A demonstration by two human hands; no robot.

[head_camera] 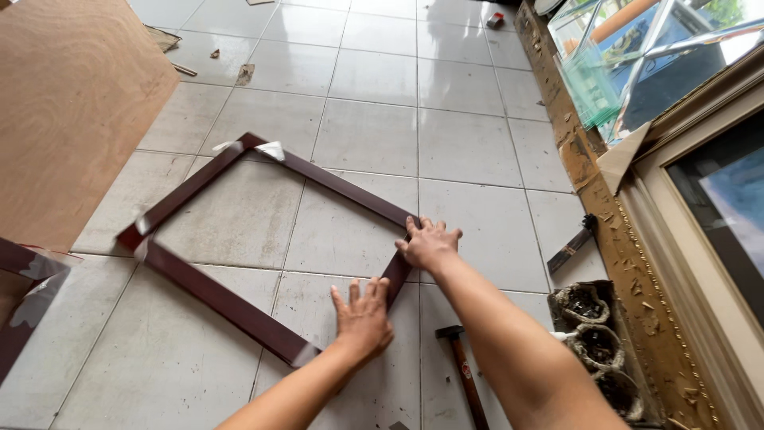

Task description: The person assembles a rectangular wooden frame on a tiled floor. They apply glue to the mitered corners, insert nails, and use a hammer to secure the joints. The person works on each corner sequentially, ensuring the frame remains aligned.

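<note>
By the right wall stand dark round pots (pixel 585 304) in a row, their insides crusted with something dark and dried; what it is cannot be told. A small red and white box (pixel 495 20) lies far off on the tiles near the wall's base. The frame (pixel 208 293), a dark reddish-brown rectangle, lies flat on the tiled floor (pixel 469 143) in the middle of the view, turned like a diamond, its long axis running from the near right corner up to the far left. Pale tape (pixel 270 149) wraps its corners. The left hand (pixel 363 317) lies flat, fingers spread, on the near right side, grasping nothing. The right hand (pixel 428 241) presses open on the right corner, not clenched. A hammer (pixel 464 370) lies just beside the arms, a plywood sheet (pixel 72 103) at left.
</note>
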